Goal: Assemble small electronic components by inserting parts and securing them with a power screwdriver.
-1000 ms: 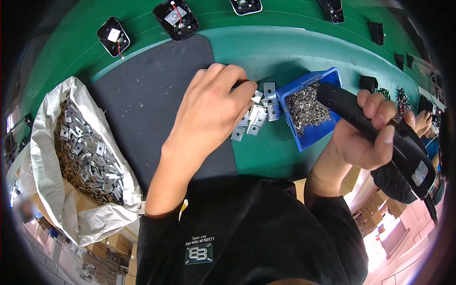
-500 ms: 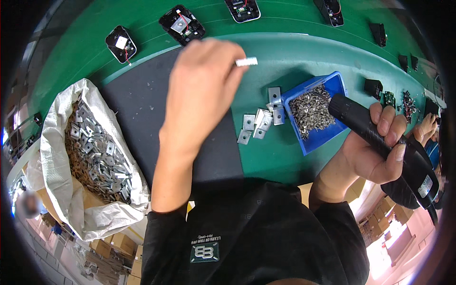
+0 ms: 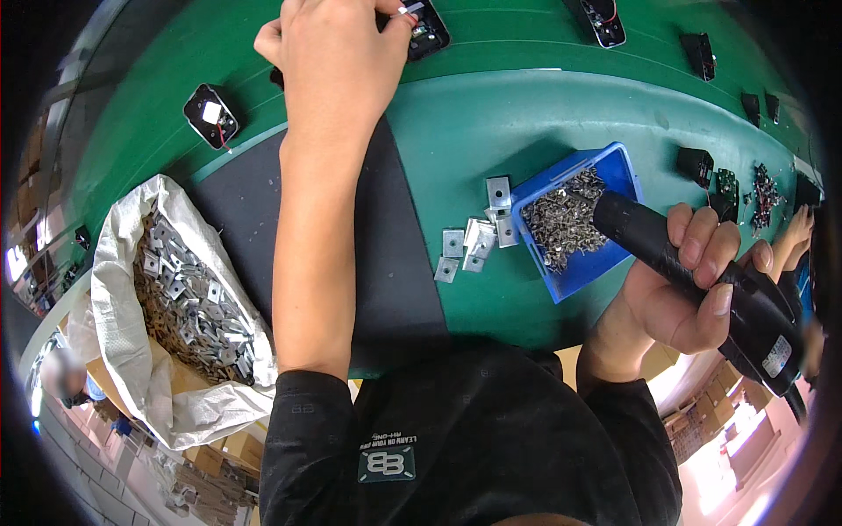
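My left hand [image 3: 338,74] reaches over the far belt, its thumb and fingers closed on a small metal plate [image 3: 410,9] of which only a pale edge shows. That plate is right at a black plastic housing [image 3: 431,35] with red wire inside; my fingers cover part of the housing. In my right hand [image 3: 688,294] I grip a black electric screwdriver [image 3: 645,232]. Its front end points into a blue bin [image 3: 574,285] of small metal screws [image 3: 561,219]. Square metal plates with holes [image 3: 481,238] lie loosely piled left of the bin.
A white woven sack [image 3: 167,416] full of metal plates [image 3: 206,307] stands at left beside a black mat [image 3: 395,280]. Another open housing [image 3: 210,114] sits on the green belt [image 3: 517,35], with more to the right. At far right, a co-worker's hand [image 3: 796,230] is near small parts.
My left hand has moved forward and a little left with the metal plate, onto the belt's housings. Those housings have shifted left. My right hand still holds the screwdriver over the bin.
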A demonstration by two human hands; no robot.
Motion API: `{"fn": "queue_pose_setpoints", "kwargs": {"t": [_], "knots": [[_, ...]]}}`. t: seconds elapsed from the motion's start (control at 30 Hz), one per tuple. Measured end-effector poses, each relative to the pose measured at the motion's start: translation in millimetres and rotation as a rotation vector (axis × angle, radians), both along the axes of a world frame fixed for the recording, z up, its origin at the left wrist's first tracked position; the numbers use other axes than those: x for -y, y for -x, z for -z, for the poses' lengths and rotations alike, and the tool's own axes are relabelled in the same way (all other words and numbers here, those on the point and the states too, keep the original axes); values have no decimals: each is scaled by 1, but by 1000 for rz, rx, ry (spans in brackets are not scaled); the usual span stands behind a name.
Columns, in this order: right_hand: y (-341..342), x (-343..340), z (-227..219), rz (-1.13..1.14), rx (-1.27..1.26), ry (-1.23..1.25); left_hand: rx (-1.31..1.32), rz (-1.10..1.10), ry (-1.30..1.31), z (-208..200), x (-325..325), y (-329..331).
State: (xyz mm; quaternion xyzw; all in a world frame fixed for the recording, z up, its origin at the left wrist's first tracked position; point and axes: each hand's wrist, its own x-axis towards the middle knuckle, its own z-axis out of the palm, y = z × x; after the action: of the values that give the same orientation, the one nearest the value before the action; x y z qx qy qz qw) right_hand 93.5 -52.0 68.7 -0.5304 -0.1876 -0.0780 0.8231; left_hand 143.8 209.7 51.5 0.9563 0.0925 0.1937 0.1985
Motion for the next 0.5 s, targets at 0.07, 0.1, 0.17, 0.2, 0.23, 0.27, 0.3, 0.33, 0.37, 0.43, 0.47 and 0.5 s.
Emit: {"fn": "queue_pose_setpoints", "kwargs": {"t": [0.07, 0.1, 0.17, 0.2, 0.23, 0.27, 0.3, 0.33, 0.37, 0.43, 0.47, 0.5], "knots": [[-1, 2, -1, 1, -3, 29, -27, -19, -16, -2, 1, -4], [-1, 3, -1, 3, -5, 29, -101, -29, 12, -4, 2, -6], [-2, 5, 0, -12, 5, 40, -174, -40, 37, -1, 0, -8], [-1, 4, 0, -13, 6, 36, -114, -57, 61, 6, -4, -10], [-1, 3, 0, -19, 5, 30, -55, -74, 84, 9, -8, -10], [0, 3, 0, -24, 2, 26, -55, -75, 81, 9, -11, -9], [0, 3, 0, -27, 1, 21, -94, -26, 24, 7, -15, -8], [1, 2, 1, -38, -3, 9, -133, 21, -33, 4, -18, -6], [2, 6, -4, -30, -2, 20, -128, 37, -17, -4, -13, -10], [2, 9, -5, -34, 3, 3, -380, 31, 86, -31, -7, -7], [4, 11, -8, -35, 7, -9, -379, 36, 86, -28, -10, 3], [5, 13, -10, -31, 5, -5, -226, 119, 80, -19, -17, 18]]}}
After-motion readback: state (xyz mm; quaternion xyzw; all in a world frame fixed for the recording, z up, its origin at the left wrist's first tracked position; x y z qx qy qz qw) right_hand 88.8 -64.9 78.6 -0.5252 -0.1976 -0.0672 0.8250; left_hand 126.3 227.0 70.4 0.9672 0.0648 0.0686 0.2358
